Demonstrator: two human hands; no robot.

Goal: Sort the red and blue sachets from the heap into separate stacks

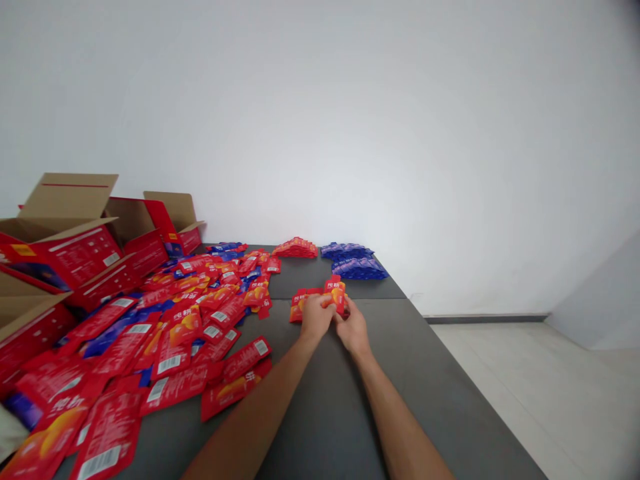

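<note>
A red pouch with orange fruit on it (335,292) is held upright between both hands over the dark table. My left hand (317,317) is closed on its left side, thumb and fingers together. My right hand (353,327) grips its right lower edge. Just behind my left hand, another red pouch (299,305) lies on the table, partly hidden by the fingers. Farther back sit a row of red pouches (295,248) and two rows of blue-purple pouches (359,268).
Loose red and blue pouches (180,330) lie in a wide heap on the left of the dark table (420,380). Open red cardboard boxes (75,257) stand at the far left. A white wall (350,120) rises behind; pale floor (520,373) shows on the right.
</note>
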